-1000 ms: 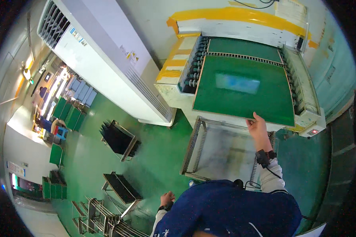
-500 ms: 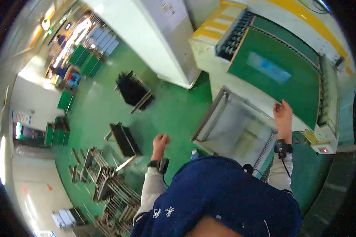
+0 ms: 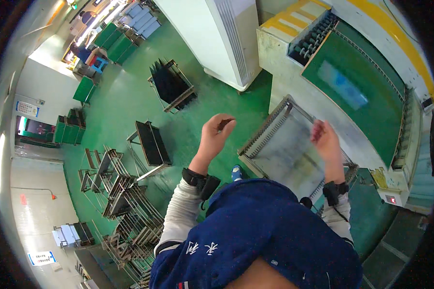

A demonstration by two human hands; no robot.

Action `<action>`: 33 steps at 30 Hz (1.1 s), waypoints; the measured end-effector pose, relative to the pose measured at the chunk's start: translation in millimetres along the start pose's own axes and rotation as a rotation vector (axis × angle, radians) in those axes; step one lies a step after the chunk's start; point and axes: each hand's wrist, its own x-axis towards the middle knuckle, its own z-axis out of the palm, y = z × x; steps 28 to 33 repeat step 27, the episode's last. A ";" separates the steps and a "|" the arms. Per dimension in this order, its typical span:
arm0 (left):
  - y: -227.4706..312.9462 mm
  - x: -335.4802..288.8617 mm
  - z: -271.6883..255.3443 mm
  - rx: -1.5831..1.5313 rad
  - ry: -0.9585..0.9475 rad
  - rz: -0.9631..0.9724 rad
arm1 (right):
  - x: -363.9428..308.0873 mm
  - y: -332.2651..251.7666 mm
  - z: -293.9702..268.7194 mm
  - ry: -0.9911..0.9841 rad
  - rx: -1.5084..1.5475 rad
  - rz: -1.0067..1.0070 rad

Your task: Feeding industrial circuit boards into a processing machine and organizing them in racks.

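Note:
My left hand [image 3: 215, 139] hovers over the green floor, fingers loosely curled with a gap to the thumb and nothing visible between them. My right hand [image 3: 327, 142] is held above a metal rack [image 3: 263, 130] with toothed side rails, its fingers bent and apart, also holding nothing I can see. Inside the rack frame is a pale greyish, translucent-looking surface [image 3: 287, 151]. Right of the rack stands a conveyor machine with a green top panel [image 3: 357, 96]. Black wristbands with cables are on both my wrists.
A tall white cabinet [image 3: 217, 43] stands ahead. Two racks with dark panels [image 3: 171, 86] [image 3: 152, 144] stand on the floor to the left. Nearer, several empty metal racks [image 3: 125, 192] are crowded together. A person [image 3: 84, 53] sits at a far bench. My shoe [image 3: 237, 172] shows beside the rack.
My left hand has risen forward and to the right, its fingers loosening from a more closed curl. My right hand has shifted left, over the rack. The view has turned slightly.

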 end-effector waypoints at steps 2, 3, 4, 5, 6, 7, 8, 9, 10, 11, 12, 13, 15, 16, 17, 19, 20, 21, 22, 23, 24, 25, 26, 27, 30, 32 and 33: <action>9.8 1.1 6.2 0.015 -0.023 0.060 | -7.4 11.3 44.7 -0.071 -0.113 0.009; 20.4 2.0 7.5 0.059 -0.048 0.092 | -12.1 13.7 66.2 -0.118 -0.195 -0.011; 33.7 1.8 7.4 0.104 -0.070 0.121 | -16.7 15.4 87.0 -0.167 -0.278 -0.028; 43.2 2.5 7.9 0.145 -0.097 0.151 | -23.1 14.7 106.1 -0.256 -0.389 -0.099; 47.3 2.8 8.2 0.128 -0.100 0.164 | -28.9 13.0 124.7 -0.350 -0.502 -0.169; 51.9 3.7 9.0 0.113 -0.104 0.178 | -34.1 10.2 141.5 -0.445 -0.613 -0.241; 52.5 3.9 9.0 0.099 -0.102 0.188 | -35.4 9.6 155.2 -0.529 -0.743 -0.365; 51.5 5.0 11.1 0.045 -0.099 0.176 | -36.0 8.4 166.8 -0.608 -0.873 -0.491; 50.4 6.1 15.2 -0.011 -0.098 0.164 | -38.1 7.7 178.1 -0.683 -1.002 -0.619; 48.6 7.8 17.6 -0.067 -0.098 0.151 | -41.1 8.0 192.7 -0.745 -1.114 -0.765; 43.5 10.4 17.2 0.030 -0.113 0.264 | -42.8 10.7 208.7 -0.812 -1.221 -0.908; 36.4 12.6 17.0 0.125 -0.130 0.380 | -45.4 16.4 221.0 -0.875 -1.327 -1.057; 17.0 9.0 21.4 0.228 -0.144 0.461 | -39.5 51.5 223.3 -0.972 -1.356 -1.009; -0.4 4.2 28.9 0.233 -0.139 0.427 | -33.9 67.6 219.6 -1.014 -1.373 -0.983; -20.2 -2.0 38.2 0.239 -0.136 0.394 | -29.2 75.8 217.9 -0.976 -1.459 -0.986; -57.3 -20.6 49.8 0.263 -0.086 0.312 | -15.0 91.7 218.9 -0.954 -1.616 -0.985; -71.5 -20.7 64.6 0.250 -0.099 0.289 | 2.4 96.6 207.0 -0.905 -1.629 -0.939; -65.2 -24.0 67.3 0.236 -0.182 0.213 | 13.4 94.5 200.3 -0.908 -1.645 -0.788; -54.4 -20.1 72.7 0.217 -0.278 0.134 | 31.1 89.4 187.8 -0.890 -1.660 -0.625; -43.7 -12.8 72.5 0.177 -0.462 0.017 | 41.3 87.6 175.3 -0.869 -1.666 -0.463; -31.8 -8.2 69.0 0.140 -0.634 -0.101 | 42.5 91.6 167.1 -0.859 -1.593 -0.458; -37.3 -8.6 68.7 0.145 -0.636 -0.079 | 41.4 96.0 160.2 -0.845 -1.521 -0.453; -50.6 -11.5 69.6 0.149 -0.638 -0.057 | 39.2 99.0 154.2 -0.828 -1.449 -0.449; -53.3 -15.6 73.2 0.138 -0.655 -0.071 | 31.2 104.4 151.7 -0.820 -1.465 -0.532; -53.3 -15.6 73.2 0.138 -0.655 -0.071 | 31.2 104.4 151.7 -0.820 -1.465 -0.532; -53.3 -15.6 73.2 0.138 -0.655 -0.071 | 31.2 104.4 151.7 -0.820 -1.465 -0.532; -53.3 -15.6 73.2 0.138 -0.655 -0.071 | 31.2 104.4 151.7 -0.820 -1.465 -0.532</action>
